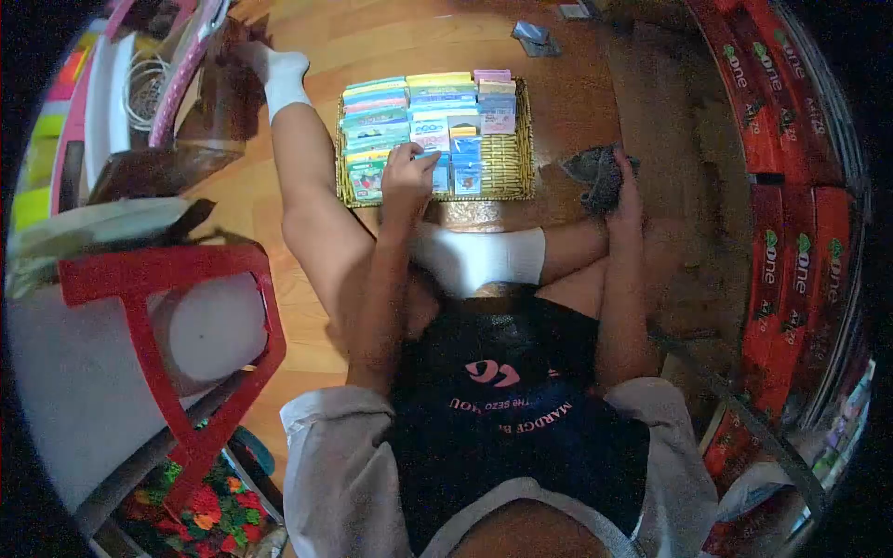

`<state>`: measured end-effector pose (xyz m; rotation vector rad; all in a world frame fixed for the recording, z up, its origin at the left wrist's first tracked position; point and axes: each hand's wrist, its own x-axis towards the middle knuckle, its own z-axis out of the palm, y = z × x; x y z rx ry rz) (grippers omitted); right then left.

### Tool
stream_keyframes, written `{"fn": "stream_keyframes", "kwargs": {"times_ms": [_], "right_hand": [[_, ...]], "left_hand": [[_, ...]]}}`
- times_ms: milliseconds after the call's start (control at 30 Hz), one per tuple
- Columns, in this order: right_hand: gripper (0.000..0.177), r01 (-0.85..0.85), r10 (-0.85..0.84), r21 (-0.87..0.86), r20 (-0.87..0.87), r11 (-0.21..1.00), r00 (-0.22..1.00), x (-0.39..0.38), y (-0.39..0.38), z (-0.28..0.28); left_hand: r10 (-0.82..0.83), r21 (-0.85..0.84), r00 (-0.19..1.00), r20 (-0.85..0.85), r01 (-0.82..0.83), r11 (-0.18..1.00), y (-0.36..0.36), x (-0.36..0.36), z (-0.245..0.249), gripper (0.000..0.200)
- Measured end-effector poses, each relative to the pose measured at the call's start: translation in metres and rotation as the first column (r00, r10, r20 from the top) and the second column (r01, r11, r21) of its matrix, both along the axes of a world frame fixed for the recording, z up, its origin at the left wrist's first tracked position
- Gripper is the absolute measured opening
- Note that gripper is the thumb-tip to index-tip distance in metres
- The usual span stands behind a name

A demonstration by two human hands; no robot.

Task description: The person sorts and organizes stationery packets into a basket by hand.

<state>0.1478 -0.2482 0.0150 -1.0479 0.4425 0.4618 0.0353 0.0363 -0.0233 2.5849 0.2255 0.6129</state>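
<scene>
A shallow woven basket [507, 172] lies on the wooden floor between my legs. Rows of small flat packets [377, 119] in green, blue, yellow and pink stand in it, leaving bare weave at its front right. My left hand [407, 177] is over the front left of the basket, its fingers pinched on a small blue-and-white packet [429, 160], partly hidden by the hand. Right of the basket, just above the floor by my shin, my right hand [627, 191] is closed around a crumpled dark grey cloth [595, 173].
Red stacks of paper packs [777, 270] line the right side. On the left are a red frame [139, 307], a bundle of white cable [147, 93] and bright artificial flowers [209, 507]. A small grey packet [536, 39] lies on the floor beyond the basket.
</scene>
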Motion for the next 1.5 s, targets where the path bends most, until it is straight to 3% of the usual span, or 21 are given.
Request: {"fn": "stream_keyframes", "kwargs": {"times_ms": [133,200,300,367,400,567,633,733,867,933,1033,1067,1100,1133,1233,1267,1300,1333,1400,1433,1500], "right_hand": [[0.04,0.112,-0.106,-0.136,0.052,0.984,0.993,-0.005,0.01,0.013],[0.047,0.113,-0.139,-0.199,-0.118,0.973,0.983,-0.003,0.009,0.015],[0.05,0.116,-0.119,-0.213,-0.001,0.97,0.993,0.003,0.0,-0.008],[0.052,0.09,-0.102,-0.139,-0.081,0.986,0.991,-0.002,0.009,0.027],[0.053,0.065,-0.076,-0.069,-0.163,0.995,0.984,-0.005,0.014,0.039],[0.049,0.089,-0.104,-0.125,-0.12,0.988,0.987,-0.011,0.006,0.01],[0.047,0.112,-0.121,-0.078,-0.111,0.991,0.986,-0.003,0.001,0.013],[0.046,0.111,-0.108,-0.002,-0.256,0.994,0.961,0.004,-0.001,0.038],[0.045,0.198,-0.186,0.009,-0.297,0.98,0.937,0.011,-0.012,0.019],[0.045,0.239,-0.209,0.054,-0.327,0.97,0.922,0.013,-0.007,0.043],[0.043,0.229,-0.237,-0.074,-0.453,0.971,0.859,0.016,-0.001,0.065],[0.044,0.268,-0.266,-0.049,-0.371,0.962,0.89,0.013,-0.003,0.055],[0.044,0.298,-0.291,-0.02,-0.287,0.954,0.913,0.007,-0.005,0.052],[0.044,0.273,-0.271,-0.034,-0.291,0.961,0.917,0.001,-0.004,0.056],[0.044,0.378,-0.374,0.048,-0.065,0.925,0.925,-0.01,0.011,0.062],[0.047,0.221,-0.171,-0.095,0.374,0.971,0.912,-0.013,0.014,0.048],[0.05,0.129,0.116,-0.284,0.707,0.95,0.698,-0.015,0.019,0.038],[0.05,0.106,0.136,-0.285,0.711,0.953,0.689,-0.016,0.028,0.034],[0.042,0.312,0.607,-0.664,0.748,0.679,0.269,-0.024,0.042,0.029],[0.042,0.305,0.617,-0.664,0.747,0.683,0.246,-0.032,0.044,0.025],[0.033,0.112,0.541,-0.627,0.738,0.771,0.405,-0.044,0.044,0.022]], "left_hand": [[-0.059,-0.005,0.998,0.035,0.059,0.998,-0.001,-0.004,0.007,0.02],[-0.041,0.006,0.999,-0.009,0.041,0.999,-0.005,-0.001,0.023,0.021],[-0.002,-0.019,1.0,-0.018,0.002,1.0,-0.01,0.017,0.047,0.021],[0.01,-0.039,0.998,-0.055,-0.012,0.999,-0.013,0.039,0.058,0.019],[-0.063,-0.001,0.998,-0.021,0.063,0.998,-0.014,0.057,0.066,0.018],[-0.291,0.193,0.956,-0.027,0.291,0.937,-0.025,0.176,0.061,0.018],[-0.342,0.228,0.928,-0.146,0.368,0.901,-0.033,0.25,0.04,0.016],[-0.201,0.435,0.913,-0.355,0.351,0.829,-0.04,0.317,-0.003,0.034],[-0.252,0.542,0.903,-0.347,0.412,0.733,-0.052,0.338,-0.013,0.038],[-0.142,0.397,0.731,-0.668,0.511,0.763,-0.057,0.34,-0.002,0.025],[-0.161,0.358,0.782,-0.603,0.445,0.821,-0.05,0.32,0.001,0.037],[-0.155,0.334,0.772,-0.617,0.435,0.837,-0.047,0.304,0.002,0.037],[-0.361,-0.119,0.848,-0.388,0.342,0.932,-0.043,0.285,0.003,0.035],[-0.396,-0.545,0.916,-0.064,0.3,0.783,-0.04,0.272,0.01,0.034],[-0.431,-0.724,0.896,-0.106,0.227,0.652,-0.071,0.173,0.059,0.037],[-0.533,-0.751,0.763,-0.366,0.095,0.653,-0.076,0.141,0.08,0.04],[-0.565,-0.794,0.788,-0.243,0.173,0.583,-0.09,0.109,0.076,0.042],[-0.563,-0.788,0.76,-0.325,0.111,0.605,-0.101,0.083,0.098,0.035],[-0.656,-0.934,0.722,-0.22,0.037,0.355,-0.104,0.054,0.081,0.027],[-0.64,-0.936,0.74,-0.207,0.041,0.35,-0.108,0.04,0.062,0.027],[-0.458,-0.976,0.889,0.018,-0.083,-0.2,-0.118,0.019,0.032,0.023]]}}
